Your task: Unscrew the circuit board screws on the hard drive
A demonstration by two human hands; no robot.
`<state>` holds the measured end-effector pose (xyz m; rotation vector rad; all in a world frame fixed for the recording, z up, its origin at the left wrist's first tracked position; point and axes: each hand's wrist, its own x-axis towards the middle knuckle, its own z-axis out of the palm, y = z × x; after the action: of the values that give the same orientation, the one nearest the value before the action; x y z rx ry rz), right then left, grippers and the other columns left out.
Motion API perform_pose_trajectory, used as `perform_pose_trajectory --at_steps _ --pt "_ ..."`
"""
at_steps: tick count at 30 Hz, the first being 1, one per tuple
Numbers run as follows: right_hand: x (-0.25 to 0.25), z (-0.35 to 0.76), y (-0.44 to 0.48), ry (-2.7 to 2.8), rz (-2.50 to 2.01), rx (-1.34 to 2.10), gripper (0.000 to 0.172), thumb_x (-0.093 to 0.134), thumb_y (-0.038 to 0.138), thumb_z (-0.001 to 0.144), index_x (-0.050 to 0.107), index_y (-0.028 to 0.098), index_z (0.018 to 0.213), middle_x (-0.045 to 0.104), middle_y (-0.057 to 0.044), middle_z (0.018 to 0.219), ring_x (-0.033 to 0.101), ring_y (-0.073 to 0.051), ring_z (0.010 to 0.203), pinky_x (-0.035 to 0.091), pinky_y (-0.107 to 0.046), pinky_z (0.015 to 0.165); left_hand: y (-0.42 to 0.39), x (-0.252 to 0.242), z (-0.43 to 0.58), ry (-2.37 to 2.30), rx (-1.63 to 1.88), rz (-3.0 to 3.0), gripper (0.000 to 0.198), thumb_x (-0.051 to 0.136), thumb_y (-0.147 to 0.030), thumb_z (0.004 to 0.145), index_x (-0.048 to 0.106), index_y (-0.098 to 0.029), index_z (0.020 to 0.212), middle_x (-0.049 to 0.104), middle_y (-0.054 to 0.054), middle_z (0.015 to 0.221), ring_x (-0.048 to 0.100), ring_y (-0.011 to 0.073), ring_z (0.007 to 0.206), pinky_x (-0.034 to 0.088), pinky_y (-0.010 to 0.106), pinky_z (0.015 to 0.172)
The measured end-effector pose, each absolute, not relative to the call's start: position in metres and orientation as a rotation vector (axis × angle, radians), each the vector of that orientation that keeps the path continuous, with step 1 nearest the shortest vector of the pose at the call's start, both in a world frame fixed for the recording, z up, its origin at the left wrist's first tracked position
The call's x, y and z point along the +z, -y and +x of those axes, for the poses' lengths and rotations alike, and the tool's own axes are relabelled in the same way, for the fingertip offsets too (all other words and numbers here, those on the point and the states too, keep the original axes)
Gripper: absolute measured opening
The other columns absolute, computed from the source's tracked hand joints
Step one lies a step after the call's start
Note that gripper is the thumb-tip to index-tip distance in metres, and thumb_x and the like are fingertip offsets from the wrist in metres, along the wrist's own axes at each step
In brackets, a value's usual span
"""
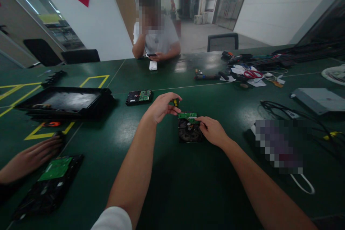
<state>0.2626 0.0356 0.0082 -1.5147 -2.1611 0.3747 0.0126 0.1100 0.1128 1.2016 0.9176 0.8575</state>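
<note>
A hard drive lies on the green table in front of me, its green circuit board facing up at the far end. My left hand arches over the board's left corner, fingers bent around a short yellow-and-black screwdriver. The lower end of this tool is too small to make out. On the other side, my right hand grips the drive's right edge, its index fingertip touching the board. Its remaining fingers are curled under and partly hidden.
Another hard drive lies farther left, a larger one nearer. A black tray-like casing sits left, near another person's hand. Opposite sits a person with a phone. Cables and a grey box lie right.
</note>
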Motion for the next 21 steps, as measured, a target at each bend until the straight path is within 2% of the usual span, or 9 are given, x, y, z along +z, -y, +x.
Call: perform_pose_trajectory --at_steps 6,12,15,21 --pt "0.0098 0.2627 -0.0351 2.169 -1.502 0.371 0.035 0.047 0.016 0.098 0.064 0.023 0.127 0.069 -0.007 0.106 0.064 -0.019 0.089 0.048 -0.032 0.084 -0.1084 0.1136 0.015 -0.925 0.843 1.195 0.031 0.062 -0.041 0.086 0.067 -0.017 0.104 0.071 0.01 0.101 0.067 0.0136 0.057 0.051 0.024 0.048" --pt "0.0088 0.262 -0.0351 2.157 -1.518 0.376 0.035 0.047 0.017 0.098 0.064 0.024 0.127 0.069 -0.006 0.109 0.064 -0.019 0.092 0.048 -0.033 0.085 -0.1101 0.1126 0.0191 -0.919 0.855 1.146 0.026 0.059 -0.039 0.086 0.06 -0.017 0.1 0.074 0.013 0.102 0.07 0.0164 0.061 0.054 0.027 0.052" --pt "0.009 0.2619 -0.0351 2.156 -1.523 0.377 0.035 0.047 0.017 0.098 0.064 0.024 0.128 0.069 -0.006 0.106 0.063 -0.019 0.088 0.048 -0.032 0.082 -0.1117 0.112 0.0166 -0.926 0.848 1.174 0.026 0.059 -0.039 0.086 0.064 -0.016 0.096 0.073 0.012 0.103 0.072 0.0173 0.066 0.055 0.027 0.056" --pt "0.0112 0.2618 -0.0352 2.169 -1.525 0.37 0.034 0.046 0.018 0.098 0.064 0.023 0.127 0.068 -0.007 0.104 0.063 -0.019 0.086 0.047 -0.032 0.081 -0.1127 0.1111 0.0103 -0.956 0.881 1.222 0.03 0.059 -0.04 0.085 0.07 -0.016 0.099 0.069 0.01 0.101 0.068 0.0133 0.062 0.048 0.023 0.049"
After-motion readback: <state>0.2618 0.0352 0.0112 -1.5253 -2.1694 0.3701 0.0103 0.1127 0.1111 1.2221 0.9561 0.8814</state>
